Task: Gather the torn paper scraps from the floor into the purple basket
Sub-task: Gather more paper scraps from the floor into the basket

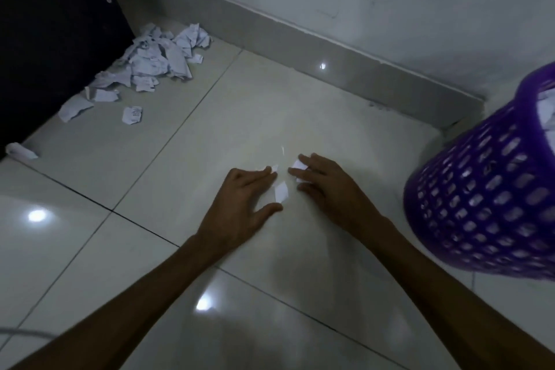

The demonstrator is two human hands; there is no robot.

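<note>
Scraps of torn white paper [281, 191] are seen on the glossy pale tiled floor [180, 177], left of the purple plastic mesh basket [486, 198]. They are flanked by the left hand [240, 204] and right hand [327, 186], both flat with fingers extended, nothing gripped. A larger scrap heap [150, 63] lies far left of the basket.

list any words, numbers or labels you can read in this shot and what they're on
None can be read.
Pile of torn paper scraps by the dark cabinet: faint dark print marks show, too blurred to read.
Lone scrap on the floor tiles: a dark smudge of print, unreadable.
Small scraps between the left hand and right hand: look blank.
Purple basket: no label in view.
</note>
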